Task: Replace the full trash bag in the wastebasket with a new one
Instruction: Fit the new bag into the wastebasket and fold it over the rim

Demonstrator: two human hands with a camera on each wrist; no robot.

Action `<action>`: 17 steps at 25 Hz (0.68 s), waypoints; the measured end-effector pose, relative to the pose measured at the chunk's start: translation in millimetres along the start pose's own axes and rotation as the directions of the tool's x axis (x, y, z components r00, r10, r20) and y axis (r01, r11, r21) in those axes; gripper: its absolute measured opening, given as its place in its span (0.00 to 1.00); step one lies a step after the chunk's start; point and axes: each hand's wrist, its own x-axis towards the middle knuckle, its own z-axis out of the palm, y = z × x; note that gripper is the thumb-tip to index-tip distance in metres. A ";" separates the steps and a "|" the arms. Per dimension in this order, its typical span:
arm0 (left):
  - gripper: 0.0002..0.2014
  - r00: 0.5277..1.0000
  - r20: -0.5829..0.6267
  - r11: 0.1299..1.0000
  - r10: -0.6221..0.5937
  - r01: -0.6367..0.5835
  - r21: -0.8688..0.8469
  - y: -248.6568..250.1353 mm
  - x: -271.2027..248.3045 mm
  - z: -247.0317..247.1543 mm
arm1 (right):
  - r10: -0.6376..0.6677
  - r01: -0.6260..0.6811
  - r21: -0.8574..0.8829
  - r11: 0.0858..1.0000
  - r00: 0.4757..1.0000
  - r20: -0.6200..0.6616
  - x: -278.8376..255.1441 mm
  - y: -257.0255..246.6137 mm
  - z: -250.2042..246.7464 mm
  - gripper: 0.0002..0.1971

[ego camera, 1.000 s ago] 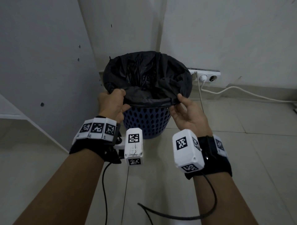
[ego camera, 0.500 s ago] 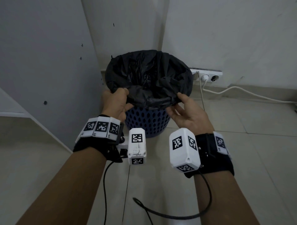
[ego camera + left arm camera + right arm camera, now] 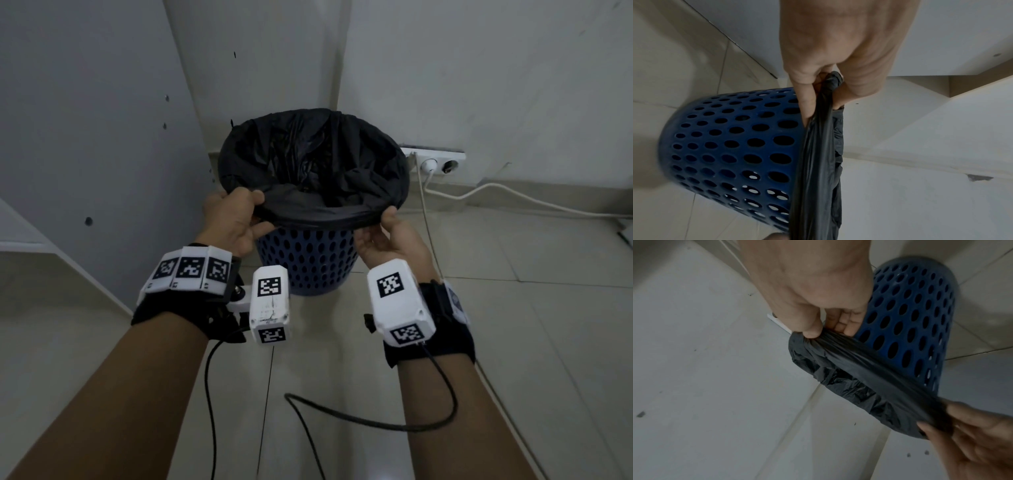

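A blue perforated wastebasket (image 3: 308, 260) stands on the floor in the room's corner, lined with a black trash bag (image 3: 308, 161) whose top is folded over the rim. My left hand (image 3: 236, 219) grips the bag's near edge at the left, the plastic bunched between thumb and fingers (image 3: 830, 84). My right hand (image 3: 387, 229) pinches the near edge at the right, thumb on top (image 3: 813, 332). Between the two hands the edge (image 3: 869, 369) is pulled taut across the front of the basket (image 3: 910, 318). What the bag holds is hidden in its dark folds.
Walls close in behind and to the left of the basket. A white wall socket (image 3: 435, 161) with a plugged-in white cable (image 3: 513, 198) sits low at the right. A black wrist cable (image 3: 376, 421) loops over the tiled floor near me.
Both hands have kept their hold on the bag's near edge. A moment ago they drew it inward and slack; now they are spread apart again and the edge is stretched tight.
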 end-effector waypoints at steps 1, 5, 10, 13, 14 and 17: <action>0.19 1.000 0.005 1.000 -0.004 0.003 0.018 1.0 1.4 -1.6 | 0.009 -0.009 0.029 1.000 1.000 -0.007 2.7 -2.3 0.6 0.07; 0.19 1.000 0.015 0.999 0.008 -0.009 0.052 3.6 4.1 -6.3 | -0.074 0.074 -0.055 0.996 0.997 -0.001 6.3 -5.0 -0.9 0.06; 0.17 0.997 0.059 0.999 0.049 -0.049 0.007 3.5 1.9 -15.5 | -0.150 0.175 -0.169 0.970 0.977 0.152 0.4 -8.4 1.5 0.17; 0.19 0.992 0.086 0.996 0.094 -0.094 -0.001 4.0 -9.2 -16.5 | -0.174 0.208 -0.182 0.961 0.968 0.183 6.0 -1.8 1.8 0.20; 0.20 0.991 0.101 0.995 0.089 -0.092 0.026 5.6 -12.7 -16.2 | -0.166 0.197 -0.148 0.969 0.966 0.196 7.8 1.9 1.5 0.19; 0.21 0.996 0.035 0.988 0.079 -0.083 0.131 3.6 -21.1 -11.8 | -0.120 0.137 -0.048 0.989 0.959 0.257 9.7 13.3 2.6 0.17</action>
